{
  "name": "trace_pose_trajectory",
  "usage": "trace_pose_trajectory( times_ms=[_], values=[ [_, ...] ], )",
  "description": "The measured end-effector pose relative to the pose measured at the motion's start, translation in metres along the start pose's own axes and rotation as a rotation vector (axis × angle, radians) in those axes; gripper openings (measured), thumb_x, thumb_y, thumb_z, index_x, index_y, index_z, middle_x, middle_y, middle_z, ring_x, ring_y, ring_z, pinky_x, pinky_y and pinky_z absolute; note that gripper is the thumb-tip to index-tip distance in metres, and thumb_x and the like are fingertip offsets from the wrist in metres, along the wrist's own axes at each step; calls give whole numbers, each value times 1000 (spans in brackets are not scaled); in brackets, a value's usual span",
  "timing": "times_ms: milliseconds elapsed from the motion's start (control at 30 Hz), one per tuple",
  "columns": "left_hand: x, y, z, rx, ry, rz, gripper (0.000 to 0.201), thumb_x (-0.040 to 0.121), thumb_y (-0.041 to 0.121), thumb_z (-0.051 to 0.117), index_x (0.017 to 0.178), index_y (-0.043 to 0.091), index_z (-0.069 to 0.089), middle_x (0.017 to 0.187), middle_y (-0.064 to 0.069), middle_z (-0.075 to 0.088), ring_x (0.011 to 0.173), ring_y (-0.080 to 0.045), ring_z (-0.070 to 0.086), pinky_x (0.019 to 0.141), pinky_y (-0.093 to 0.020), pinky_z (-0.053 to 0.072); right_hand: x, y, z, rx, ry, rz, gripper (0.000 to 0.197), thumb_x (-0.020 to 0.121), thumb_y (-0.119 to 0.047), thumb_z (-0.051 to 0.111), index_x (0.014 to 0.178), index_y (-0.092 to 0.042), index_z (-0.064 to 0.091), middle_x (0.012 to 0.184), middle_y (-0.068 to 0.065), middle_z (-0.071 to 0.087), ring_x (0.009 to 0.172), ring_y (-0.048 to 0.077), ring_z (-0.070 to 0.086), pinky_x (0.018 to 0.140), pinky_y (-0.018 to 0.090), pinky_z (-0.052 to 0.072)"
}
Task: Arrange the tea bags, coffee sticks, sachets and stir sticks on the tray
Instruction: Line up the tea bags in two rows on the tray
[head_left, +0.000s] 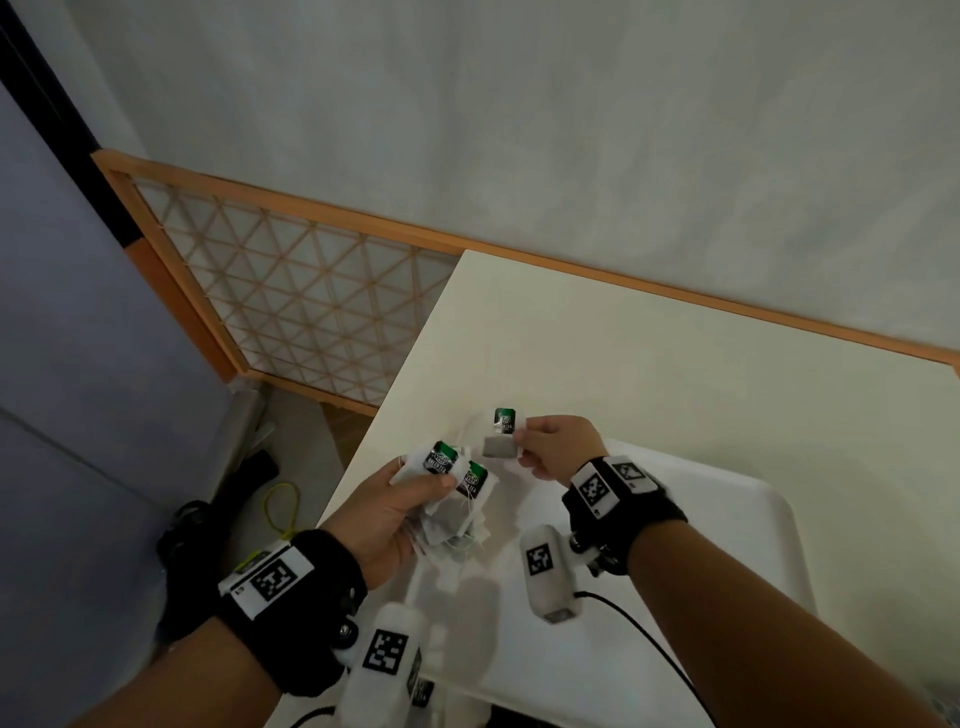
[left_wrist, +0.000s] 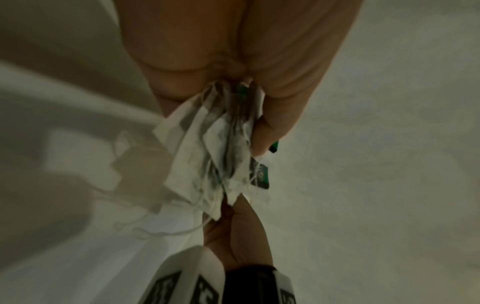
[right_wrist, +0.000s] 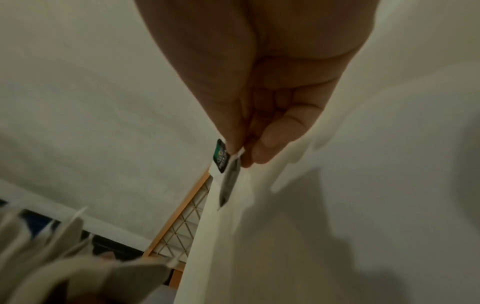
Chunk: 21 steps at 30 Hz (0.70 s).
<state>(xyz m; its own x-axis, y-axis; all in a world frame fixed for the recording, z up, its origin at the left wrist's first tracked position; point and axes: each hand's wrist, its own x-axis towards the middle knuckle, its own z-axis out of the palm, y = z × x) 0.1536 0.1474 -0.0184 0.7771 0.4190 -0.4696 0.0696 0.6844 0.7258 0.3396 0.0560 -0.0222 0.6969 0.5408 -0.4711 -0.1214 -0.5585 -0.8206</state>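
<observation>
Left hand (head_left: 382, 512) clutches a bunch of tea bags (head_left: 452, 499) over the tray's (head_left: 737, 525) far-left corner, a ready stock. Right hand (head_left: 558, 449) pinches a single tea bag (head_left: 501, 439) just beyond that corner, probably separated for placing; tray contents unclear.

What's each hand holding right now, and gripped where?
Left hand grips a bunch of tea bags around the bags' upper part, tags sticking out. Right hand pinches a single tea bag at its top edge, by the tag.
</observation>
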Motion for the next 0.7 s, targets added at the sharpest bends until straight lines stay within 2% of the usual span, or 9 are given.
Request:
trace_pose_trajectory(
  times_ms=[67, 167, 300, 367, 433, 500, 567, 633, 700],
  values=[
    [8, 0, -3, -20, 11, -7, 44, 77, 3, 64, 118, -11, 56, 92, -25, 69, 70, -32, 69, 67, -40, 59, 13, -2, 8, 37, -2, 29, 12, 88, -10, 63, 97, -4, 67, 56, 5, 58, 42, 8, 51, 42, 16, 45],
    [18, 0, -6, -33, 34, -18, 38, 81, 0, 64, 116, -13, 55, 86, -23, 69, 68, -30, 69, 66, -37, 59, 26, -4, 17, 55, 12, 50, 9, 87, -10, 64, 95, -7, 67, 57, 5, 59, 47, 12, 52, 44, 17, 46],
    [27, 2, -3, -40, 5, -47, 33, 68, -3, 62, 101, -11, 61, 86, -25, 67, 68, -31, 68, 70, -40, 57, 31, -8, 18, 64, 41, 32, 10, 86, -8, 63, 93, -14, 61, 66, 10, 62, 51, 16, 55, 47, 21, 50],
    [28, 4, -2, -70, -11, -70, 29, 65, -2, 56, 92, -11, 59, 84, -26, 64, 64, -32, 66, 65, -42, 57, 33, -8, 18, 68, 61, 32, 13, 84, -8, 64, 92, -16, 57, 75, 13, 65, 52, 19, 56, 52, 26, 54],
    [29, 4, 1, -89, -18, -79, 42, 63, -4, 55, 104, -13, 56, 93, -28, 58, 66, -34, 66, 62, -43, 59, 36, -5, 19, 53, 78, 30, 15, 82, -8, 66, 88, -17, 56, 80, 15, 67, 54, 23, 59, 60, 36, 60],
    [32, 3, 1, -87, -18, -72, 50, 64, -4, 54, 112, -18, 50, 99, -30, 55, 70, -35, 65, 64, -43, 58, 37, -1, 22, 53, 85, 18, 17, 80, -7, 67, 85, -19, 55, 82, 16, 69, 56, 26, 62, 66, 47, 60],
    [34, 3, 3, -84, -19, -83, 49, 68, -3, 54, 114, -18, 50, 96, -29, 60, 73, -35, 66, 66, -43, 58, 36, 1, 23, 14, 92, -4, 18, 79, -10, 68, 85, -21, 55, 84, 14, 70, 59, 26, 66, 65, 45, 60],
    [34, 3, 5, -68, -5, -89, 40, 72, -6, 52, 111, -13, 53, 84, -25, 65, 69, -33, 67, 63, -41, 57, 34, 2, 23, -13, 108, -25, 19, 79, -13, 70, 86, -21, 54, 86, 11, 68, 64, 25, 68, 61, 40, 60],
    [33, 2, 5, -38, 17, -89, 46, 70, -5, 55, 115, -12, 52, 89, -27, 65, 74, -35, 67, 67, -45, 57, 34, 4, 22, -52, 129, -37, 19, 77, -17, 71, 83, -23, 55, 90, 9, 67, 69, 27, 69, 63, 40, 60]
  ],
)
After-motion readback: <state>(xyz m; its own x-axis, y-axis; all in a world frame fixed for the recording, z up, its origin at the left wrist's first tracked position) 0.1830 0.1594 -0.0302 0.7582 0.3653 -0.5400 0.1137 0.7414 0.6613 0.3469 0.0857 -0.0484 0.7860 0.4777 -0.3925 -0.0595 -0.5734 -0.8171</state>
